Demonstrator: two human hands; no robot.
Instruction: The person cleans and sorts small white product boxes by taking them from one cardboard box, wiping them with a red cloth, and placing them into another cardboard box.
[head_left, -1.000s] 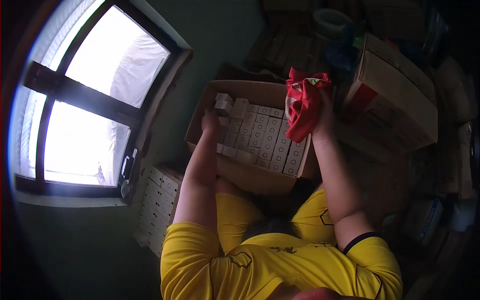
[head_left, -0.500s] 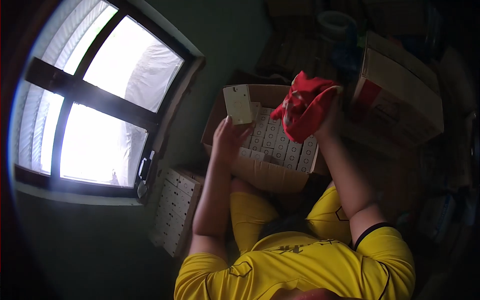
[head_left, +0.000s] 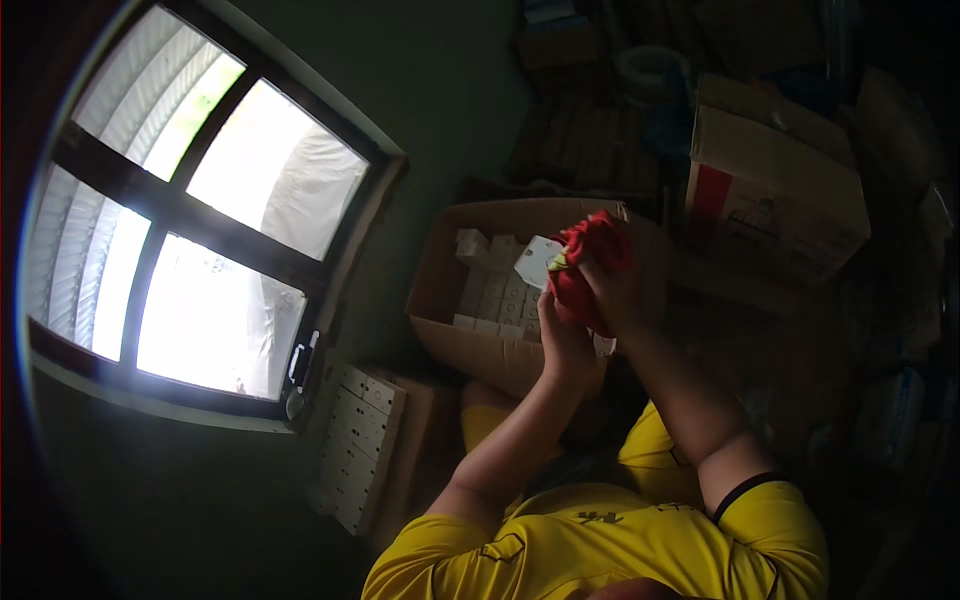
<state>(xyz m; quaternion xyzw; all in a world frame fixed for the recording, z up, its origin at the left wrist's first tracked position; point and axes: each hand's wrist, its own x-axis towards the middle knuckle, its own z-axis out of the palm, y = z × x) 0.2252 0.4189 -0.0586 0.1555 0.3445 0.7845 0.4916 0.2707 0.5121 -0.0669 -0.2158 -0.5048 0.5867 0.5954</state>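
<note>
Head view: the left hand (head_left: 566, 340) is closed on a white piece (head_left: 536, 262), thumb at its lower edge; the other fingers are hidden, so their exact placement cannot be told. The right hand (head_left: 615, 298) is clamped on a bunched red cloth (head_left: 598, 250), pressed against the piece's right side. Key relation: the piece lies above and slightly left of the left hand, the nearer of the two, and to the upper left of the right; the cloth sits between piece and right hand. Its face is tilted (long axis uncertain, as the cloth covers one end). Both hands are over the near right part of an open carton (head_left: 478, 352), the piece raised above rows of similar pieces (head_left: 497, 290). A stack (head_left: 362, 425) of holed white pieces stands below the window (head_left: 225, 255); a second carton (head_left: 785, 215) is to the right.
</note>
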